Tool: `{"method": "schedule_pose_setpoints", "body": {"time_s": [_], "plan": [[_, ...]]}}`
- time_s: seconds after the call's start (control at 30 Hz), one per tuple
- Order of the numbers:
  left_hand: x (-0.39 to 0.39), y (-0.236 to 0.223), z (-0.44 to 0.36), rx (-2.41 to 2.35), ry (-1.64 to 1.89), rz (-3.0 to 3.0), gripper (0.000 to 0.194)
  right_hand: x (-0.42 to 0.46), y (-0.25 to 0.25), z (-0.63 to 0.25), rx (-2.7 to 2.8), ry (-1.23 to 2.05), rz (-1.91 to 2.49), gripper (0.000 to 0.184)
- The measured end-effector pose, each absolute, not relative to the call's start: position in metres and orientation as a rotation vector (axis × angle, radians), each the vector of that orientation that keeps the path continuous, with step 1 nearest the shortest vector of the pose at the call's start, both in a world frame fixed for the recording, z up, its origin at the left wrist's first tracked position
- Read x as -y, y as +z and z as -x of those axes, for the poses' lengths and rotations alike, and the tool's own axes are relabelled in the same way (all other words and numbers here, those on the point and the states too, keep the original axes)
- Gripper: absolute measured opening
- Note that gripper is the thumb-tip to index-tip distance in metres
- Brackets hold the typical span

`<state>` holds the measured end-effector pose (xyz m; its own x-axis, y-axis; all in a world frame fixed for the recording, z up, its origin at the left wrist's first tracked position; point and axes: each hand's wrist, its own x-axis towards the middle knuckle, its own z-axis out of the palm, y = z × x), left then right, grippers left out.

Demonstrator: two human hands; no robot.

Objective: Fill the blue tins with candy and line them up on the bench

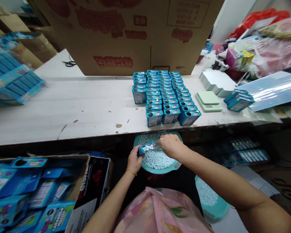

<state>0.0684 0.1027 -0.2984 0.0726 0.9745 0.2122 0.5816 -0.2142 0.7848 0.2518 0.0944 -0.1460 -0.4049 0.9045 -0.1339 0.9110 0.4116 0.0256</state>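
Over a turquoise basin [137,139] full of small white candy-like pieces [157,160], my left hand [135,160] grips a small blue candy box [141,150]. The box is tilted toward the right, with white pieces at its opening. My right hand [171,145] is closed around a clear scoop [156,146], whose end meets the box's opening; the fingers partly hide it. Just beyond the basin, several upright blue boxes [154,118] stand in rows on the white table [99,113]. Some show dark round holes, and a few white pieces lie on their tops.
A large cardboard carton [140,42] stands behind the rows. To their right sits a pale green scale [210,101], near more blue boxes [240,100]. An open carton of blue boxes [43,191] is at lower left. A second turquoise basin [218,208] is at lower right.
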Motion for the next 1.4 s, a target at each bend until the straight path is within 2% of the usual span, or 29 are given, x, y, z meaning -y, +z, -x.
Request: {"method": "schedule_pose_setpoints", "body": {"time_s": [0.27, 0.47, 0.57, 0.77, 0.93, 1.03, 1.13, 1.23, 1.3, 1.4], "plan": [[-0.093, -0.289, -0.063, -1.464, 1.07, -1.833, 0.032, -0.086, -0.136, -0.27, -2.513, -0.129, -1.709, 0.027], [-0.093, -0.24, -0.041, -1.46, 1.252, -1.8, 0.034, -0.079, -0.168, -0.329, -2.465, -0.305, -2.067, 0.033], [-0.13, -0.217, -0.033, -1.461, 1.339, -1.763, 0.038, -0.076, -0.194, -0.345, -2.461, -0.464, -2.181, 0.033], [-0.258, -0.196, -0.051, -1.348, 1.31, -1.746, 0.039, -0.066, -0.227, -0.337, -2.519, -0.772, -2.319, 0.033], [-0.312, -0.18, -0.074, -1.554, 1.357, -1.658, 0.047, -0.061, -0.244, -0.325, -2.522, -0.947, -2.318, 0.033], [-0.289, -0.178, -0.051, -1.603, 1.44, -1.65, 0.047, -0.063, -0.257, -0.329, -2.521, -0.993, -2.326, 0.033], [-0.23, -0.183, 0.018, -1.699, 1.663, -1.734, 0.038, -0.067, -0.277, -0.338, -2.51, -1.041, -2.357, 0.034], [-0.147, -0.198, 0.109, -2.173, 1.755, -1.549, 0.032, -0.074, -0.299, -0.344, -2.481, -1.094, -2.355, 0.036], [-0.09, -0.216, 0.158, -2.471, 1.472, -1.409, 0.03, -0.079, -0.31, -0.343, -2.457, -1.104, -2.339, 0.037], [-0.023, -0.252, 0.195, -2.347, 0.808, -1.519, 0.032, -0.083, -0.317, -0.335, -2.451, -1.102, -2.276, 0.038]]}}
